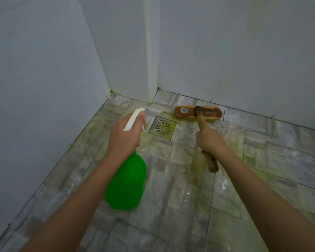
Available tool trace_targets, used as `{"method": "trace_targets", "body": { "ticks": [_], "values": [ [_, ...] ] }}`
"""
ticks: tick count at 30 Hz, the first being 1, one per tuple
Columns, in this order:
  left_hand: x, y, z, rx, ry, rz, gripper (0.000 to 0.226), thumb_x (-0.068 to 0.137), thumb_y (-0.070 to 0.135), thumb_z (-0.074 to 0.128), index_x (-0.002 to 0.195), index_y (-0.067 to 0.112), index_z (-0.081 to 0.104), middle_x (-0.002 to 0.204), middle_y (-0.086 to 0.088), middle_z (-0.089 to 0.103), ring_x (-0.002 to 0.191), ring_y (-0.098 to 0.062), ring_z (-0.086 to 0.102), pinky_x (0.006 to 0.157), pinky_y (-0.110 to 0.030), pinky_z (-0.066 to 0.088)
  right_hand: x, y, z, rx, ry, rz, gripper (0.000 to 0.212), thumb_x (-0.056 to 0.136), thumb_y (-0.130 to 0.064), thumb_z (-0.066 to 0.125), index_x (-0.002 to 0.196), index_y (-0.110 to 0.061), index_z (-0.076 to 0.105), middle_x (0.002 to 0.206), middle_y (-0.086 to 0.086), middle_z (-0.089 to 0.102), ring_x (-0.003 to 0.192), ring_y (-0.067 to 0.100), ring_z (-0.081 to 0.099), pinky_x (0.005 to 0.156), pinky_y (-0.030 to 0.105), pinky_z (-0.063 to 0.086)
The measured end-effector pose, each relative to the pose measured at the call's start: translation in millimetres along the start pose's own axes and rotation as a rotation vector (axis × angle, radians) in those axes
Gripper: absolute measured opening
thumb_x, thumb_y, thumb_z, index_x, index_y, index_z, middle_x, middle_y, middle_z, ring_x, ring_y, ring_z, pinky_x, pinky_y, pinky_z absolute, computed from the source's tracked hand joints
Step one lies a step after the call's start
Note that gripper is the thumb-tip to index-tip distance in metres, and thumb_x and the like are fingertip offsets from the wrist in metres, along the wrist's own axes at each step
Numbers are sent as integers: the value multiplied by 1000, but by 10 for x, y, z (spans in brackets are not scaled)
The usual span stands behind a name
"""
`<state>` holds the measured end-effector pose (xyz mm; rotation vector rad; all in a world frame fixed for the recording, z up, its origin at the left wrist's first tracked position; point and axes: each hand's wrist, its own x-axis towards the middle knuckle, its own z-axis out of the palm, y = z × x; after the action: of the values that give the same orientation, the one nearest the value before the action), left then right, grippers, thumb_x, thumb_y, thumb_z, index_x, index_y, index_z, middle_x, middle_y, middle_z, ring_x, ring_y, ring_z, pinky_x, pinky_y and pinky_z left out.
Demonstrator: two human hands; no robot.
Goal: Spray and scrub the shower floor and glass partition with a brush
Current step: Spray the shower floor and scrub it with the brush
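Head view, shower corner. My left hand [125, 137] grips the neck of a green spray bottle [127, 182], with the fingers curled round it under the white trigger head [134, 118]. The nozzle points away from me toward the far corner. One fingertip shows beside the nozzle end; I cannot tell whether any finger rests on the trigger lever. The bottle's body slants down toward me beneath my wrist.

My right hand [210, 139] is wrapped tightly round the wooden handle [211, 162] of a scrub brush, and the handle's end sticks out below my fist. The brush head [187, 113] lies crosswise, bristles down, on the shower floor [171, 206], near the foot of the white back wall [225, 51]. It sits just beyond and to the right of the square metal floor drain [163, 127]. Yellow-green bristles show under its near edge, and a small sticker [184, 110] sits on its back.

The floor is grey stone-pattern tile, tinted yellowish-green around the drain and at the wall joints.
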<state>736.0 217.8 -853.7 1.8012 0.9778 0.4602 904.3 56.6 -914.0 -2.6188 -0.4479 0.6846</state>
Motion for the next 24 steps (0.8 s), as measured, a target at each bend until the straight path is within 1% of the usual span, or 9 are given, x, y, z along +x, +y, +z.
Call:
{"method": "trace_targets", "body": {
  "ticks": [3, 7, 9, 12, 16, 18, 21, 22, 24],
  "values": [
    [217, 13, 91, -15, -71, -84, 38, 98, 46, 57, 75, 19, 71, 77, -4, 70, 76, -21, 68, 62, -38, 62, 261, -154, -57, 47, 54, 85, 63, 95, -16, 40, 151, -23, 12, 79, 11, 62, 56, 24, 61, 45, 26, 42],
    [418, -13, 202, 71, -121, -91, 46, 97, 56, 51, 68, 23, 67, 66, 4, 64, 65, -13, 64, 58, -30, 57, 644, -361, -77, -4, 135, 99, 73, 91, -11, 42, 152, -19, 4, 104, 17, 64, 82, 33, 65, 72, 44, 56],
    [478, -38, 239, 114, -113, -78, 56, 97, 60, 47, 68, 18, 67, 58, 4, 60, 55, -9, 59, 58, -27, 52, 726, -439, -93, -63, 84, 109, 67, 92, -8, 43, 151, -12, 12, 110, 19, 61, 80, 32, 66, 65, 41, 56],
    [585, -101, 268, 81, -61, -116, 59, 96, 59, 49, 64, 12, 64, 57, -2, 62, 45, -14, 59, 58, -33, 55, 750, -512, -136, -187, -15, 92, 55, 93, -3, 43, 145, -4, 24, 112, 20, 58, 61, 25, 61, 44, 32, 48],
    [690, -96, 276, 96, -36, -136, 58, 96, 57, 49, 70, 9, 68, 63, -4, 68, 46, -17, 61, 59, -33, 55, 807, -577, -245, -249, -65, 47, 43, 94, -3, 43, 137, 1, 38, 100, 18, 61, 58, 23, 58, 52, 36, 53],
    [732, -58, 284, 147, -76, -104, 57, 98, 55, 47, 74, 11, 73, 64, 1, 70, 54, -15, 64, 59, -28, 50, 818, -608, -313, -261, -98, 45, 38, 96, -3, 41, 133, 3, 41, 80, 13, 56, 53, 21, 56, 45, 33, 47],
    [792, -39, 343, 163, -115, -78, 55, 96, 55, 47, 76, 12, 76, 71, 0, 74, 69, -20, 68, 71, -34, 57, 822, -609, -332, -272, -105, 36, 40, 96, -3, 39, 136, 1, 38, 78, 12, 51, 53, 21, 55, 40, 30, 42],
    [803, -36, 367, 175, -92, -75, 56, 95, 56, 47, 77, 11, 76, 71, 0, 74, 67, -21, 69, 72, -35, 58, 822, -601, -325, -277, -107, 30, 41, 96, -3, 39, 137, 0, 37, 81, 13, 52, 53, 21, 55, 40, 30, 42],
    [792, -16, 400, 160, -25, -70, 59, 95, 57, 49, 77, 7, 74, 69, -3, 73, 51, -16, 67, 61, -30, 57, 837, -586, -320, -287, -99, 17, 42, 96, -3, 40, 138, -1, 36, 83, 13, 52, 54, 21, 55, 41, 30, 43]
  ]
}}
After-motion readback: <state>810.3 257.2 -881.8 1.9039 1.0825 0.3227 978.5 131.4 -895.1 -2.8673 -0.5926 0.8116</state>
